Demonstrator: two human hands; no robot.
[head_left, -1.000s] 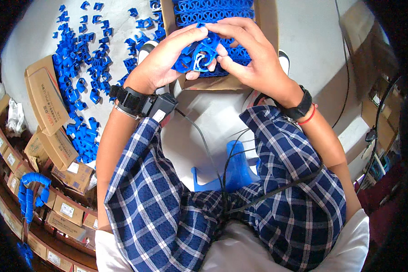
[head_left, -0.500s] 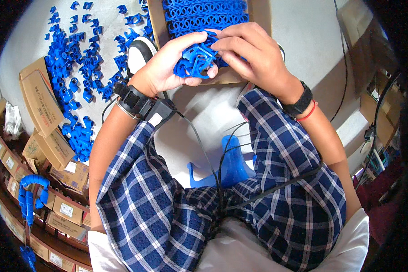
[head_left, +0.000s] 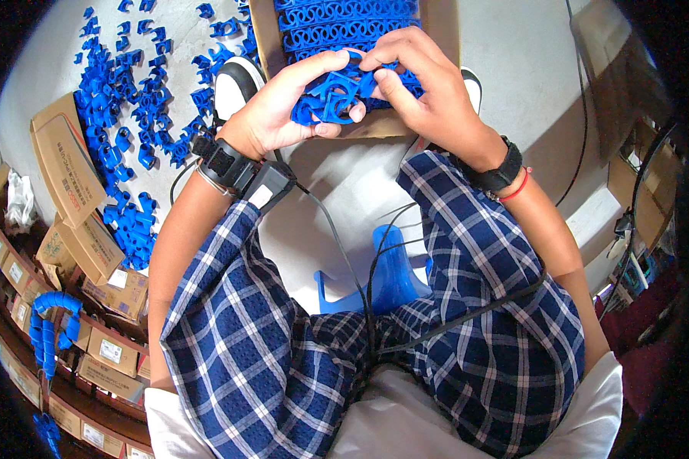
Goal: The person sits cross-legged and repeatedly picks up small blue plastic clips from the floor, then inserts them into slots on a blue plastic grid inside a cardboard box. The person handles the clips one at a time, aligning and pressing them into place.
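Note:
My left hand (head_left: 287, 107) cradles a bunch of small blue plastic clips (head_left: 331, 98) in its palm, thumb across them. My right hand (head_left: 417, 84) pinches one clip at the top of that bunch with thumb and forefinger. Both hands hover just over the near edge of an open cardboard box (head_left: 440, 30) that holds neat rows of the same blue clips (head_left: 344, 19). A black band with a small device is strapped on my left wrist, a black watch and red string on my right.
Many loose blue clips (head_left: 122, 130) lie scattered on the pale floor at the left. Folded and stacked cardboard boxes (head_left: 65, 164) line the left edge. A blue plastic stool (head_left: 386, 271) shows between my plaid-covered knees. Cables run down from my wrist device.
The view has shifted so the hands and box sit lower in the picture. My hands stay together on the clips, with my right fingers now working on the top of the bunch.

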